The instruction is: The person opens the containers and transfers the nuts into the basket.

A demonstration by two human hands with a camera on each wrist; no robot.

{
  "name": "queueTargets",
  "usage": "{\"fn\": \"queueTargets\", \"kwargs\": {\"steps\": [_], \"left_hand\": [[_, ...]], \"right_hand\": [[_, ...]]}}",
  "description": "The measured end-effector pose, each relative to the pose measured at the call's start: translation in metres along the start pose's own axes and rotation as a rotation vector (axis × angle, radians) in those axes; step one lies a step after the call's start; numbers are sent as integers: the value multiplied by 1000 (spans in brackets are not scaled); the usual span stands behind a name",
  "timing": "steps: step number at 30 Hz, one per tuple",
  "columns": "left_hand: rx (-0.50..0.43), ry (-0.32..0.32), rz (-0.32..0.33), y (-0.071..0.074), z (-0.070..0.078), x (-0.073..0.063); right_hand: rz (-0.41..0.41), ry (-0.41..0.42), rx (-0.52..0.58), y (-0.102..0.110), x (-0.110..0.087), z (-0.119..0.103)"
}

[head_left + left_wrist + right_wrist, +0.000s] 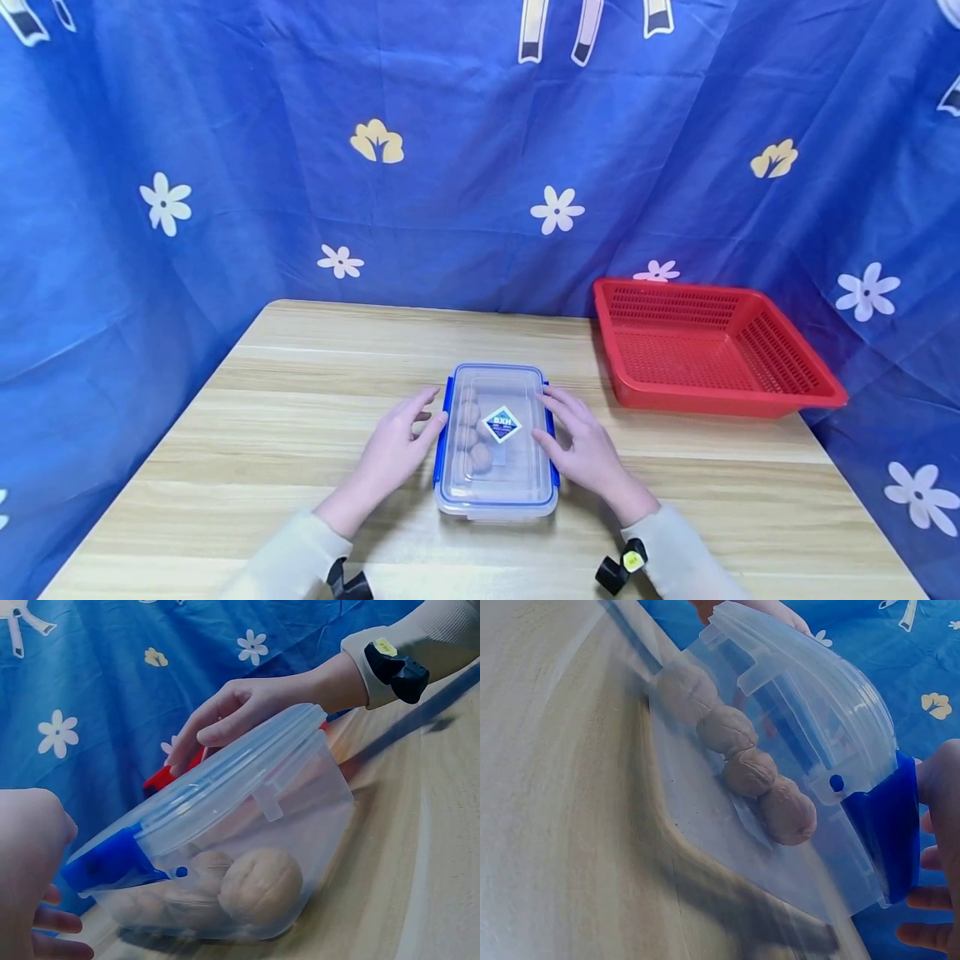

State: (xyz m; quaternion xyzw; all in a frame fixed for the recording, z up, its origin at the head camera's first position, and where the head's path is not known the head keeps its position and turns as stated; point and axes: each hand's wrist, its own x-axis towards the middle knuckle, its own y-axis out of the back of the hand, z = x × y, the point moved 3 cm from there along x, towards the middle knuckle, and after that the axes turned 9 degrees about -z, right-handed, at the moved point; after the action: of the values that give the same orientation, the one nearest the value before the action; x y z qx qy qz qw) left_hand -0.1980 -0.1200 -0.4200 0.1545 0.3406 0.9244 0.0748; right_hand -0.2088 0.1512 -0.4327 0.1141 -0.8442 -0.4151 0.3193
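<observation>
A clear plastic storage box [525,475] with a lid and blue side latches stands on the table. Its lid lies on top and carries a diamond-shaped blue and white label [502,424]. Through the plastic, several walnuts [261,885] show in a row along the box's left side. My left hand [401,442] is at the left latch [112,859], fingers loosely bent and gripping nothing. On the other side my right hand [585,442] is spread at the right latch [891,829], thumb and forefinger over the lid's edge. Whether either hand touches the box is hard to tell.
A red perforated plastic basket [682,358] stands at the table's back right. Beneath everything is a wood-grain table [300,383]. A blue patterned curtain [465,167] hangs behind the table and along both sides.
</observation>
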Motion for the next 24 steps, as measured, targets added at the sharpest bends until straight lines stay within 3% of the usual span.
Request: {"fn": "queueTargets", "kwargs": {"steps": [12,24], "left_hand": [[2,1,5,-9,0,2],[29,49,10,-15,5,5]], "right_hand": [[-68,-41,-31,-4,0,-2],[-106,-77,-40,-6,0,-4]]}}
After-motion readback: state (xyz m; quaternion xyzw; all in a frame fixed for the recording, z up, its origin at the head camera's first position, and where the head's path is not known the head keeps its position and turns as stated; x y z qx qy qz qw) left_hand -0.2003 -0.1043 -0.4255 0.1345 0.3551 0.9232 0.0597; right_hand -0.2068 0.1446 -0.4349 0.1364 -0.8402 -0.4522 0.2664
